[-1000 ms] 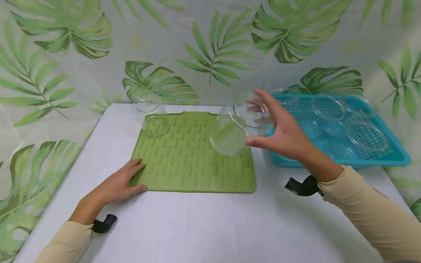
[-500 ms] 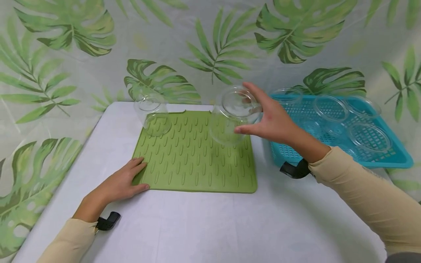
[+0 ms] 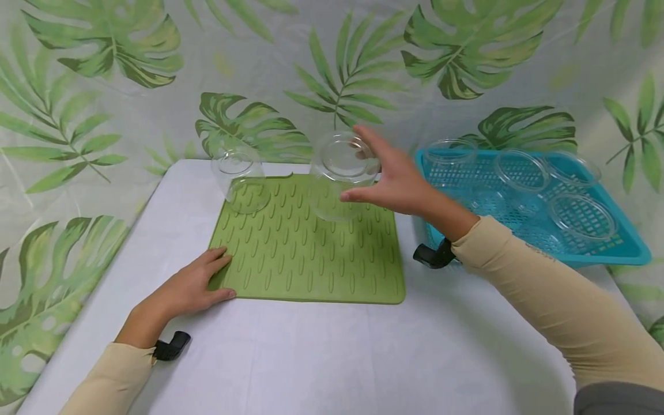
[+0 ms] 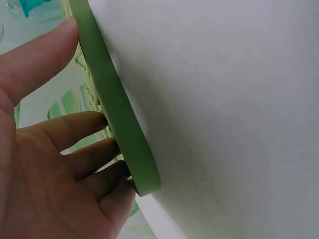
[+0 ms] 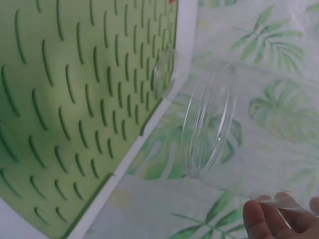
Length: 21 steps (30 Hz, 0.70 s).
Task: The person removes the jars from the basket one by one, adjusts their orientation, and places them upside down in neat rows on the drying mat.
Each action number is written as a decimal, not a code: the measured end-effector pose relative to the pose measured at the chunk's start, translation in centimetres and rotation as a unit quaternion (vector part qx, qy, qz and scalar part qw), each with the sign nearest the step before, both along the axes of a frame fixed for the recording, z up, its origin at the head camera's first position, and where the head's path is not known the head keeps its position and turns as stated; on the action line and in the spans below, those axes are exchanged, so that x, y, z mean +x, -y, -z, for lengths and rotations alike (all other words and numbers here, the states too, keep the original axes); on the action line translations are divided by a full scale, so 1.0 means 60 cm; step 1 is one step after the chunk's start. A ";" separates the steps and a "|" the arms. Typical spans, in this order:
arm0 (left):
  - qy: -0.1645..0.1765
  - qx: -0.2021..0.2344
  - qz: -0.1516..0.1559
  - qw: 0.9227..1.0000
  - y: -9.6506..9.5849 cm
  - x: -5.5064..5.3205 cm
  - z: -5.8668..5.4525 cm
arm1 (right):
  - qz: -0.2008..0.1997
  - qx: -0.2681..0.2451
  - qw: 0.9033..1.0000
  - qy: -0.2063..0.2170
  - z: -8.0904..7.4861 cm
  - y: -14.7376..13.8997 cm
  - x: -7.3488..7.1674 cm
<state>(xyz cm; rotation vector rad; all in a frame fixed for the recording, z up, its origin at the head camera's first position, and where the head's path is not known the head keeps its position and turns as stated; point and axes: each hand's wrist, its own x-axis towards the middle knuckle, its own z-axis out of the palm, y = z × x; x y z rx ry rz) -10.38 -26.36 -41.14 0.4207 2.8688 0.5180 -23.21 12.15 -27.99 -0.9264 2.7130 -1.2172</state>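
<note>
My right hand (image 3: 396,178) grips a clear cup (image 3: 342,170) between thumb and fingers over the back part of a green ridged mat (image 3: 311,259). In the right wrist view, the cup's ringed end (image 5: 212,119) faces the mat and seems to hang above it; its far end is hard to make out. A second clear cup (image 3: 244,190) stands at the mat's back left corner. With relaxed fingers, my left hand (image 3: 189,288) rests at the mat's front left corner, fingertips on its left side and thumb at the front edge, as the left wrist view (image 4: 65,164) also shows.
To the right of the mat stands a blue perforated basket (image 3: 630,251) holding several clear cups (image 3: 583,216). All of it sits on a white-covered table (image 3: 311,357). A leaf-patterned cloth (image 3: 363,57) hangs behind the table.
My right hand has carried the cup leftward and slightly back over the mat, away from the basket, and the cup has become more upright. My left hand has stayed at the mat's corner.
</note>
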 end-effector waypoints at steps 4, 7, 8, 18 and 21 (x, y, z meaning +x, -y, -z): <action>-0.002 0.005 -0.005 1.000 0.002 -0.001 0.002 | -0.005 -0.004 1.000 0.016 0.014 0.017 -0.007; 0.000 0.009 -0.008 1.000 0.001 -0.002 0.003 | 0.000 -0.015 1.000 0.021 0.025 0.026 -0.015; 0.001 0.012 -0.009 1.000 0.001 -0.002 0.002 | 0.003 -0.021 0.999 0.025 0.029 0.029 -0.017; 0.014 0.013 -0.015 1.000 0.000 -0.007 0.000 | 0.018 -0.018 0.998 0.052 0.081 0.068 -0.045; 0.019 0.011 -0.019 1.000 0.000 -0.006 0.000 | 0.032 -0.014 0.997 0.064 0.093 0.082 -0.050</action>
